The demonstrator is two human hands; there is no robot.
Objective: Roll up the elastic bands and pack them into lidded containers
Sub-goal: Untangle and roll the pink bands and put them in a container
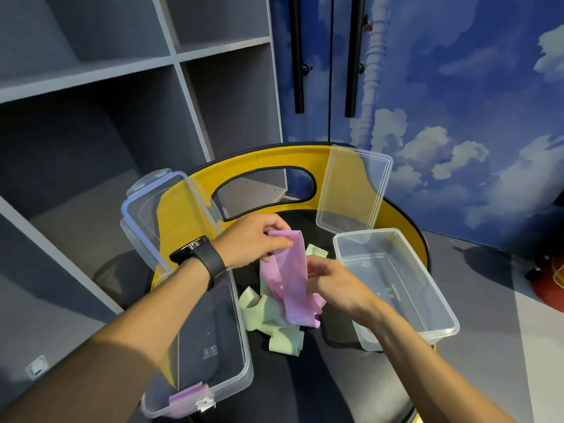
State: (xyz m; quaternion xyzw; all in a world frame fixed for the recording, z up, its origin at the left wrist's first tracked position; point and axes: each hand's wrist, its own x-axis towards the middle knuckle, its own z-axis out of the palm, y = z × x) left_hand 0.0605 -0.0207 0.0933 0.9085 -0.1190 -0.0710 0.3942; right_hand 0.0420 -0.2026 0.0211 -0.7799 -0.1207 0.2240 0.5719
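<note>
A pink elastic band hangs stretched between both hands over the black seat of a yellow chair. My left hand pinches its top end; my right hand grips its side lower down. Several pale green bands lie loose on the seat beneath. A clear container stands at the left, with a rolled purple band in its near corner. Another clear container stands empty at the right.
A clear lid with blue seal leans behind the left container. A second clear lid leans on the chair back. Grey shelves stand at the left, and a sky-printed wall with doors is behind. A red object sits at the far right.
</note>
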